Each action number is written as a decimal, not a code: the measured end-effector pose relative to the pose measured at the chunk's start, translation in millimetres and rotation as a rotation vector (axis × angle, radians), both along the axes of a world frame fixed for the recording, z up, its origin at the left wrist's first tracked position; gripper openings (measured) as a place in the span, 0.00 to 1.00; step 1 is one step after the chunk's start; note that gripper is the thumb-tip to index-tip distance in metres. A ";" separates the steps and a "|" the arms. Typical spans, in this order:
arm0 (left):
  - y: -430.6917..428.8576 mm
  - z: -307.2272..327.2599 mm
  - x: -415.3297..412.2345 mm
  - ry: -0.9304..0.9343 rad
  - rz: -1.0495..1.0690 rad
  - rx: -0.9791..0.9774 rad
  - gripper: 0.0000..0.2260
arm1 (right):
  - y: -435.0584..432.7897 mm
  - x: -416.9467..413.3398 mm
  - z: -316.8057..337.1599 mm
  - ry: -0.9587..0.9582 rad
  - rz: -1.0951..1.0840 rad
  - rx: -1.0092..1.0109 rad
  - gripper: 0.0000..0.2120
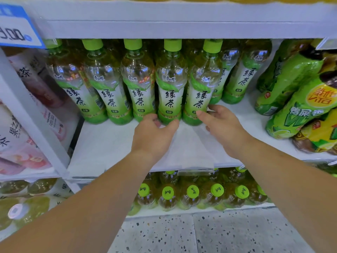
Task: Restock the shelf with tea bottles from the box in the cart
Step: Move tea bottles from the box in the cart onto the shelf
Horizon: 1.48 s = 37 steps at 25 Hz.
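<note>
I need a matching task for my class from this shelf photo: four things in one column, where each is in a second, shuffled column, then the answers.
Things
1 left hand
2 right hand
3 price tag
4 pink-labelled bottles

Places
A top left corner
B gripping the base of the fifth green tea bottle
C far left edge, middle height
D gripping the base of the fourth green tea bottle

Pairs: 1-D, 2-B, 3-A, 4-C

Tea bottles (pixel 170 83) green-capped, green-white labels; shelf (pixel 113 143) white; floor (pixel 218 232) speckled.
</note>
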<state>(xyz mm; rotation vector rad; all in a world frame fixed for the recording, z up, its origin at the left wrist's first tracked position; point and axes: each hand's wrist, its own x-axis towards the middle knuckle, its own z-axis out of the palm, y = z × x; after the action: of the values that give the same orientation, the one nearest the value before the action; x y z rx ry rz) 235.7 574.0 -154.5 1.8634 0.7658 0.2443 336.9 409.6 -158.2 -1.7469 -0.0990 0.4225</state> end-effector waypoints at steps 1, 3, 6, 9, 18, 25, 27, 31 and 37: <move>1.8 4.4 -4.1 0.005 -0.028 -0.039 0.32 | -0.2 -4.7 2.6 0.006 -0.030 -0.024 0.16; 6.2 13.9 -13.2 0.038 -0.094 -0.100 0.40 | -2.5 -17.8 8.8 0.023 -0.074 -0.089 0.27; 11.2 21.4 -28.2 0.060 -0.147 -0.171 0.38 | -11.7 -41.1 12.6 0.071 -0.097 -0.133 0.28; 8.5 30.1 -56.7 0.089 -0.180 -0.236 0.30 | -23.3 -76.1 23.0 0.085 -0.119 -0.147 0.24; -13.9 95.0 -163.3 0.239 -0.390 -0.274 0.34 | -70.6 -208.6 105.1 0.134 -0.093 -0.292 0.26; -53.2 138.5 -208.3 0.241 -0.510 -0.291 0.39 | -131.2 -296.8 155.0 0.230 -0.224 -0.305 0.28; -70.8 150.3 -221.2 0.223 -0.579 -0.298 0.38 | -151.5 -317.3 166.7 0.229 -0.290 -0.283 0.28; -115.7 173.1 -229.7 0.236 -0.688 -0.317 0.41 | -195.0 -342.1 188.6 0.253 -0.473 -0.239 0.28; -207.5 207.6 -228.4 0.264 -0.878 -0.367 0.43 | -282.9 -371.3 217.1 0.234 -0.717 -0.179 0.31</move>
<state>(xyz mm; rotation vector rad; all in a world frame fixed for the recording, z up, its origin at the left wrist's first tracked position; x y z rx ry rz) 7.3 366.5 53.0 1.7162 0.0891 -0.6655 -34.3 126.7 58.9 -1.7595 0.7323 0.1014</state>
